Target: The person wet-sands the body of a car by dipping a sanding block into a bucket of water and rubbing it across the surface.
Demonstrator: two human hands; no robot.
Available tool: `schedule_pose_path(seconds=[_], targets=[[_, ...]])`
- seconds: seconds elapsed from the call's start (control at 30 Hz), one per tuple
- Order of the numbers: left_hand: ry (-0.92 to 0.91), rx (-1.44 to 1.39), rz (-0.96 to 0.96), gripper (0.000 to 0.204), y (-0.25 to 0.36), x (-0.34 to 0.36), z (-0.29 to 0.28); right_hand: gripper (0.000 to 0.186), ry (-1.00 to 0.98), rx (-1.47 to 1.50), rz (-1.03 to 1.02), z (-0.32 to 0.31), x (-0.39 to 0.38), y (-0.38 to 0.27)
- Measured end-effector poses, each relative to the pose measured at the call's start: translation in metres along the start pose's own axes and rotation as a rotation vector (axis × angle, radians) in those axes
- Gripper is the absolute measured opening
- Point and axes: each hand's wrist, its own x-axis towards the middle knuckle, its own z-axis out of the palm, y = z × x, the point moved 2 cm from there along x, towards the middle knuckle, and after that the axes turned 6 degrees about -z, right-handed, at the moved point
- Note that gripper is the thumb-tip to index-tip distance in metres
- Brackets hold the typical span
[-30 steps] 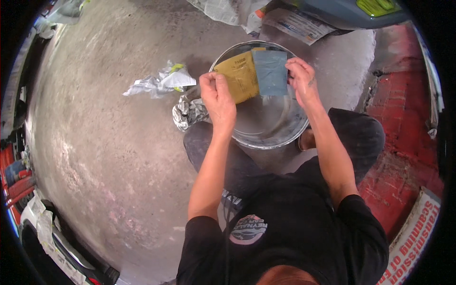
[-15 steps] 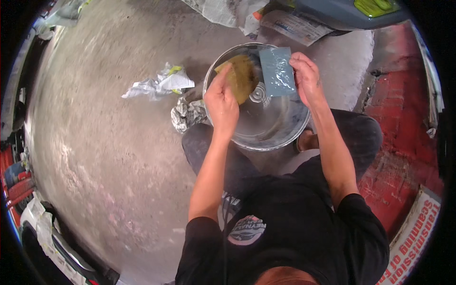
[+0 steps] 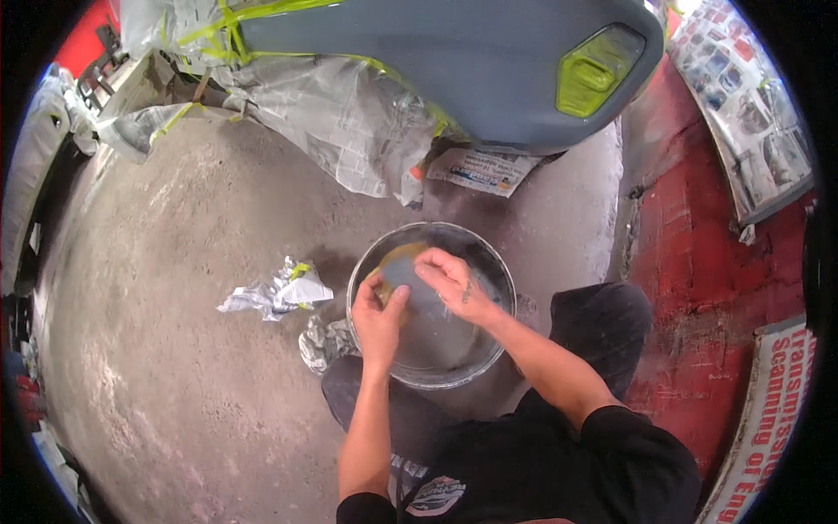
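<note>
Over a round grey bucket (image 3: 484, 266), my two hands work close together. Fingers and thumb of my left hand (image 3: 378, 319) grip a flat yellow-brown pad (image 3: 419, 250) that is partly covered. A grey-blue sheet of wet sandpaper (image 3: 401, 272) lies against the pad's face, between the hands. The bent fingers of my right hand (image 3: 454, 284) pinch the sheet's right edge. My right fingertips partly hide that edge. Below the hands, the bucket holds cloudy grey liquid.
Ahead stands a grey car panel (image 3: 454, 74) edged with yellow-green tape and masking paper (image 3: 332, 113). Crumpled paper (image 3: 279, 293) and a newspaper ball (image 3: 325, 343) lie left of the bucket. A lettered sign (image 3: 768, 410) stands at the right on red flooring.
The view has tipped up, showing more of the car panel. My hands have come together, bringing the grey-blue sheet from the right onto the yellow-brown pad.
</note>
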Motion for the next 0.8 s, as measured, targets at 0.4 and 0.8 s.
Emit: schedule_pose_path(seconds=[0.4, 0.8], targets=[[0.231, 0.637, 0.466, 0.029, 0.036, 0.002, -0.001, 0.042, -1.206, -1.34, 0.099, -0.013, 0.02, 0.151], [0.271, 0.991, 0.413, 0.042, 0.013, 0.011, -0.003, 0.041, -1.309, -1.466, 0.114, 0.042, 0.01, 0.287]])
